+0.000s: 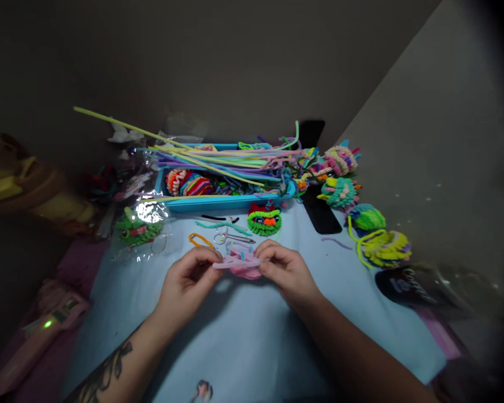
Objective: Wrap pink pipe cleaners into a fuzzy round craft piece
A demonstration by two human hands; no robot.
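Observation:
Between my two hands is a pink pipe-cleaner piece (247,272) with light blue bits, held just above the blue cloth. My left hand (193,280) pinches the left end of its pale pink stems between thumb and fingers. On the other side, my right hand (284,271) grips the stems the same way. Just beyond them lie scissors (235,237), a teal pipe cleaner (220,225) and an orange loop (200,240). A green pipe-cleaner creature (264,223) with a red top and an orange mouth sits behind my right hand.
A blue tray (231,205) at the back holds colourful pipe cleaners (218,159). To its right are a dark phone (321,212), several pipe-cleaner figures (340,193) and a yellow one (386,249). A green figure (138,228) in clear plastic lies left; a cup (428,285) lies right.

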